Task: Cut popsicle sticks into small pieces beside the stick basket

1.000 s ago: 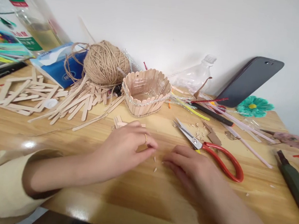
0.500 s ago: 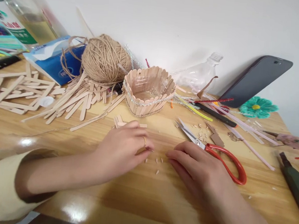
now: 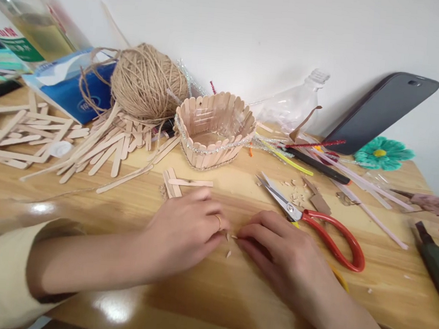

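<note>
My left hand, with a ring on one finger, is low over the table with its fingers curled together. A small wood chip shows at its fingertips, and whether it is pinched I cannot make out. Facing it, my right hand has thumb and fingers drawn together, their tips at another pale chip. One more wood sliver lies just below the fingertips. Red-handled scissors lie partly open beyond my right hand. Cut craft sticks lie beyond my left hand.
A craft-stick basket with silver trim stands at the middle back. On the left are a twine ball, loose sticks and a blue packet. A phone, teal flower and glue gun are right.
My left hand has moved slightly right and my right hand slightly left, so their fingertips are closer together. A chip beside my left fingers is now out of sight. The view has shifted a little.
</note>
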A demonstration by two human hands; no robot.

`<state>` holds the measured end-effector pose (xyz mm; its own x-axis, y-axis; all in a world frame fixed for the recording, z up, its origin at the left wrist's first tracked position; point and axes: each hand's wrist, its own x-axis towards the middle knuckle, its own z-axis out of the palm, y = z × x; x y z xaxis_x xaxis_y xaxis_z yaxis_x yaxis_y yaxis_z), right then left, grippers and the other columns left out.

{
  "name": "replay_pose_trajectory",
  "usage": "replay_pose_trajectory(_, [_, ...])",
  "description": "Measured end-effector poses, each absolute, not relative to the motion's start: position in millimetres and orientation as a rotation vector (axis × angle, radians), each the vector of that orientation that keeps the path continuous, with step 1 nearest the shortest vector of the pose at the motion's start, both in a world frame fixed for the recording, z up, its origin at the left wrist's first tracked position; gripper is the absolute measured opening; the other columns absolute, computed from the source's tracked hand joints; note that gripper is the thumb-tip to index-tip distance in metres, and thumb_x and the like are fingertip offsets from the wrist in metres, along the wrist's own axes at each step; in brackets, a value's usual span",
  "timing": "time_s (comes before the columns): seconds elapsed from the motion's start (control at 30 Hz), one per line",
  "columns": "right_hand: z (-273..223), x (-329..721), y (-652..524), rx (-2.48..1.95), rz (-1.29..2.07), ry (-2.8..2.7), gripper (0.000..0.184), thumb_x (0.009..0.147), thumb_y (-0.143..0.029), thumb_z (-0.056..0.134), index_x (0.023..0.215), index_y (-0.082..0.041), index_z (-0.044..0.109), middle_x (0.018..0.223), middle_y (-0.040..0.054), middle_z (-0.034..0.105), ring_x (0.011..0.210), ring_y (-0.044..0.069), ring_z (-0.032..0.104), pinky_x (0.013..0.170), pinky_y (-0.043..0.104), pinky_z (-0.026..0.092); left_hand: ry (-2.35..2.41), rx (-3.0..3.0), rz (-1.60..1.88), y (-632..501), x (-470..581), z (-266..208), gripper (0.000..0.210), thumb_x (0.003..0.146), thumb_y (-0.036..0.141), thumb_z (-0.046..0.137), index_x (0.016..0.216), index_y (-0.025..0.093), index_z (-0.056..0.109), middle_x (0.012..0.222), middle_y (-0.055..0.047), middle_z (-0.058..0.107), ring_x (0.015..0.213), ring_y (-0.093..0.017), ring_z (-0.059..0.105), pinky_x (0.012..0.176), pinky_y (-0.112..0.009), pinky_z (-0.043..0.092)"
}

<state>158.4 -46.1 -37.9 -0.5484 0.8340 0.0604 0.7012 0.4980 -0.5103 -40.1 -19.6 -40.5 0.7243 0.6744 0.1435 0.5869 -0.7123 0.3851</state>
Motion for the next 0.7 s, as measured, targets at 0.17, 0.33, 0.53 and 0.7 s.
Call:
replay_pose_trajectory(0.17, [-41.3, 159.4, -48.4, -1.280, 0.645, -2.403, 0.016, 0.089, -0.014, 0.047, 0.085, -0.017, 0.062, 0.078, 0.0050, 0.057, 0.071, 0.017, 0.054, 0.061, 0.028, 0.045, 0.991, 2.603, 0.403, -19.3, -40.9, -41.4, 0.017, 0.085, 0.020, 0.052, 0.077, 0.018, 0.068, 0.072, -0.002, 0.065, 0.076, -0.020, 0.051, 0.066, -0.032, 0.043])
replay_pose_trajectory(0.33, [-42.0, 156.2, -49.6, -1.283, 0.663, -2.419, 0.015, 0.089, -0.014, 0.047, 0.087, -0.018, 0.061, 0.080, 0.0049, 0.057, 0.072, 0.017, 0.055, 0.062, 0.028, 0.045, 0.980, 2.610, 0.410, -19.9, -42.2, -42.6, 0.017, 0.085, 0.019, 0.051, 0.079, 0.019, 0.068, 0.073, -0.002, 0.064, 0.075, -0.020, 0.051, 0.065, -0.032, 0.043])
replay_pose_trajectory(0.53, [-41.1, 153.2, -47.1, -1.287, 0.631, -2.434, 0.017, 0.090, -0.015, 0.046, 0.084, -0.017, 0.062, 0.078, 0.0051, 0.057, 0.070, 0.017, 0.055, 0.062, 0.028, 0.045, 0.991, 2.621, 0.450, -19.3, -42.0, -43.0, 0.019, 0.085, 0.019, 0.051, 0.076, 0.018, 0.069, 0.069, -0.003, 0.063, 0.074, -0.019, 0.050, 0.066, -0.031, 0.043])
replay_pose_trajectory(0.7, [-36.3, 154.5, -47.4, -1.290, 0.584, -2.392, 0.017, 0.088, -0.013, 0.046, 0.086, -0.016, 0.062, 0.078, 0.0060, 0.057, 0.069, 0.017, 0.054, 0.059, 0.028, 0.044, 0.989, 2.617, 0.482, -18.4, -42.3, -43.3, 0.019, 0.085, 0.019, 0.052, 0.076, 0.018, 0.069, 0.069, -0.003, 0.063, 0.073, -0.019, 0.050, 0.066, -0.031, 0.044])
